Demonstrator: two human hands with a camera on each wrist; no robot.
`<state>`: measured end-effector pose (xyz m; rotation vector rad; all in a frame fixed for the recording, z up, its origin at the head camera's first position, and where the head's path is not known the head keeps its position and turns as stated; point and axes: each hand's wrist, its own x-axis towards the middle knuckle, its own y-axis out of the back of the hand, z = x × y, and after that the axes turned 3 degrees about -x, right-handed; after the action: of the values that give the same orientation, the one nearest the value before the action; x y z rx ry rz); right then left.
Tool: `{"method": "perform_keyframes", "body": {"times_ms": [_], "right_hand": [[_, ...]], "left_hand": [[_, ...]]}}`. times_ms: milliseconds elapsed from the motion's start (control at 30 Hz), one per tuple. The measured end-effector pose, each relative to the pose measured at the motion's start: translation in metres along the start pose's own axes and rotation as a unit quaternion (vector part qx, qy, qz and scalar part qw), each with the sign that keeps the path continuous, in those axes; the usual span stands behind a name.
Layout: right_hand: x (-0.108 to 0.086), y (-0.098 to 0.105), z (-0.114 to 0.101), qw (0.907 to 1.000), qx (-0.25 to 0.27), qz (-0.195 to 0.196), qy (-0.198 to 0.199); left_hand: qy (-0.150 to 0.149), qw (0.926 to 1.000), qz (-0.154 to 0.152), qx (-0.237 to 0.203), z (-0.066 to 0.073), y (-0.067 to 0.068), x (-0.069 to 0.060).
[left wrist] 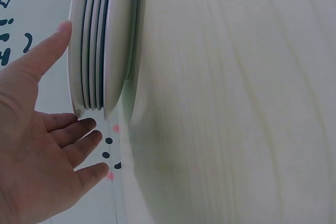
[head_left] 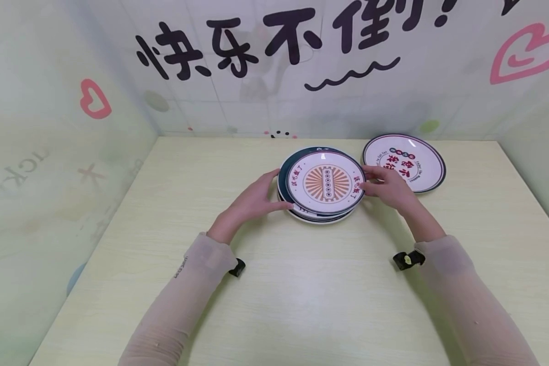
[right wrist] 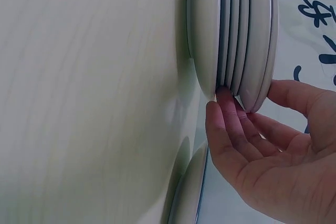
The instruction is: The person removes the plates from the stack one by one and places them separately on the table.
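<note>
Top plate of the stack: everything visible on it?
The top plate is round, white and glossy, apparently ceramic, with a dark blue rim. An orange sunburst surrounds a narrow central panel; red characters sit near the left and right edges. In the head view it lies face up, offset rightward on the plates beneath. The left hand touches its edge with the thumb; the right hand grips the opposite side, thumb at the rim.

- Left sleeve (head_left: 169, 310): pale pinkish-beige, creased toward its near end.
- Small dark lettering (head_left: 181, 267) on its left edge, by a broad left cuff (head_left: 212, 252).
- Right sleeve (head_left: 471, 305): same colour, with a matching right cuff (head_left: 448, 250).
- Black fitting (head_left: 237, 268) at the left cuff.
- Black strap piece (head_left: 418, 257) at the right, bearing a yellow-green mark (head_left: 408, 259).
</note>
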<state>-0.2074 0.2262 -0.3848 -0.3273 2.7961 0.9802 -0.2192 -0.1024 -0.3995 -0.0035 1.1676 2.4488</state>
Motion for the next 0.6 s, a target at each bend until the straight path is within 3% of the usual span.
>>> {"method": "perform_keyframes", "body": {"times_ms": [600], "right_hand": [[-0.0009, 0.0017, 0.0012, 0.9988, 0.048, 0.003, -0.001]], "left_hand": [[0.009, 1.0, -0.003, -0.002, 0.0022, 0.0007, -0.0012]]}}
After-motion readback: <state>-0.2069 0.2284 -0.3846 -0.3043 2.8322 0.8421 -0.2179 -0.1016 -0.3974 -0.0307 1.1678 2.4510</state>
